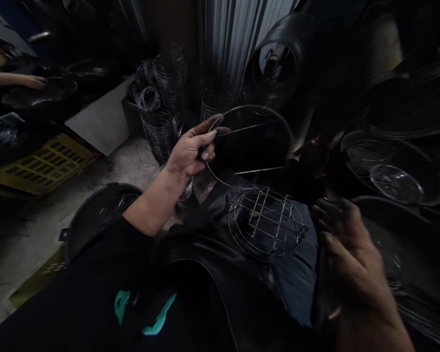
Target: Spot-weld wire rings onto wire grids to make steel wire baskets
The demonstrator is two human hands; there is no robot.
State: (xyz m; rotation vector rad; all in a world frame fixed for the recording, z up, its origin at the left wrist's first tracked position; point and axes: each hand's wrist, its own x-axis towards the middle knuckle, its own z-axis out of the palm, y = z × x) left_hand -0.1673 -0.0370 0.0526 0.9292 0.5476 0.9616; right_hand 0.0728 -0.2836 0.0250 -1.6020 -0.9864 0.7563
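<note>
Up in front of me, my left hand (194, 151) pinches a thin round wire ring (290, 128) by its left edge, thumb against fingers. A straight wire runs from near these fingers across the ring; whether it joins the ring I cannot tell. Below it, a round wire grid (267, 220) with crossing bars lies on my blue-clad leg (297, 288). My right hand (348, 239) is to the right of the grid, apart from it and blurred. Its fingers are bent, and what they may hold cannot be made out.
Wire coils (168, 73) stand in stacks ahead. On the right are dark basins (438, 188) with round wire pieces. A black tub (73, 239) and a yellow crate (47, 166) sit at left. Another person's hand (33, 81) rests over a dark basin at far left.
</note>
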